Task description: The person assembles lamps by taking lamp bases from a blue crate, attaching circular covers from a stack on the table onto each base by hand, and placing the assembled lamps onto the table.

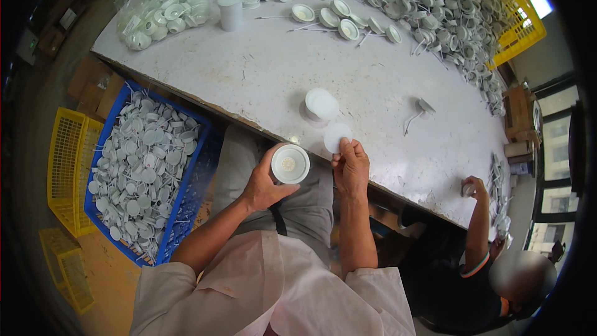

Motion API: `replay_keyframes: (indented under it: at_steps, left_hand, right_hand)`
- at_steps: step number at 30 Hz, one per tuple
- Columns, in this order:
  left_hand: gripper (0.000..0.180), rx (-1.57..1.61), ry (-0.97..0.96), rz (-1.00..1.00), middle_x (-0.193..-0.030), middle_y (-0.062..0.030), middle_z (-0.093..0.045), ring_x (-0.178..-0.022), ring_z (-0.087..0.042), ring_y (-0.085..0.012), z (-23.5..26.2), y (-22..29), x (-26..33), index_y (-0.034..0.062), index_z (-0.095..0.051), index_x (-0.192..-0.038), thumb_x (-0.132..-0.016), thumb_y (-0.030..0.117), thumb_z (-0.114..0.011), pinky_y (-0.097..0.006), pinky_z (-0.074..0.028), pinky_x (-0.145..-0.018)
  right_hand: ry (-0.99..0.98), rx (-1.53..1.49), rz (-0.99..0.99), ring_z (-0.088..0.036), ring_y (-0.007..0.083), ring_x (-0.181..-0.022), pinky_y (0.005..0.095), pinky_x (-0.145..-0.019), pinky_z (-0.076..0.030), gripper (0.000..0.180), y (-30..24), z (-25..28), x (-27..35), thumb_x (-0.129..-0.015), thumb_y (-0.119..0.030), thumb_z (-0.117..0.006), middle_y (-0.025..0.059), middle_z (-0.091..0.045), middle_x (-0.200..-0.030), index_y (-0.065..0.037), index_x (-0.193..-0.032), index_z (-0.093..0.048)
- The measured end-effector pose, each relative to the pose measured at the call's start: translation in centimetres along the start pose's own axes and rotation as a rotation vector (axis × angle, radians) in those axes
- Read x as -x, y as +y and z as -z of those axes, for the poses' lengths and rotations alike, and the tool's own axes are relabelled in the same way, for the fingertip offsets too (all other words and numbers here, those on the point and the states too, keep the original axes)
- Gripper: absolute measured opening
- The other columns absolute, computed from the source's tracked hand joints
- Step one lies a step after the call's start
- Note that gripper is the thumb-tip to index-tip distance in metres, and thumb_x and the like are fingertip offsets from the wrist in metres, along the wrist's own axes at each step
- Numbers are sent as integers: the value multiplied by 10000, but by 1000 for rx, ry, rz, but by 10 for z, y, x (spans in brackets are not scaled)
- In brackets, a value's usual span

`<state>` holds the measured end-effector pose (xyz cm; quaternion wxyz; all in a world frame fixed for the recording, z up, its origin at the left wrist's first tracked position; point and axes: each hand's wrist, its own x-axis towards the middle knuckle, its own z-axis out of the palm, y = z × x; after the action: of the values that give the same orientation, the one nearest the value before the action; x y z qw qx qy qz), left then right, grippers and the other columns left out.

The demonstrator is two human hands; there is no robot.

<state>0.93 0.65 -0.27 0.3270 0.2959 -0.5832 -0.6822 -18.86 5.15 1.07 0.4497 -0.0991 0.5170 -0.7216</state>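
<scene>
My left hand (263,182) is wrapped round a white round lamp housing (301,174), its open face up and a pale dotted round plate showing inside. A thin white translucent disc (336,137) is pinched between the thumb and fingers of my right hand (352,172), beside the housing and apart from it. Just beyond the disc, a stack of similar white discs (321,103) stands near the table's front edge.
On the white table (249,81) lie a bag of white housings (168,12), a white cylinder (231,11) and a big heap of wired lamps (435,12). A blue crate (101,208) of wired lamps sits at left. At right, a co-worker's hand (476,188) holds a small part.
</scene>
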Motion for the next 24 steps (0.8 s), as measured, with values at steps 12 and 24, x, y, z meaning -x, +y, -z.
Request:
replay_keyframes:
  at_steps: [12, 24]
  left_hand:
    - [816, 55, -47, 81, -1242, -124, -500, -1166, -483, -177, -13, -2, -6, -15, -317, -1350, -657, 1, -748, -313, -402, -985]
    - [835, -193, -70, 27, -1273, -113, -468, -1192, -458, -182, -21, 2, -16, -3, -290, -1373, -663, -41, -728, -326, -394, -1003]
  right_hand:
    - [8, -148, -115, -517, 77, -616, 206, -549, -412, 66, 5, 22, 16, -861, -67, -627, 21, -625, -836, -33, -914, -606]
    - [-32, 69, -147, -507, 74, -539, 199, -481, -411, 124, 14, 28, 36, -842, -85, -661, 34, -629, -775, -5, -927, -618]
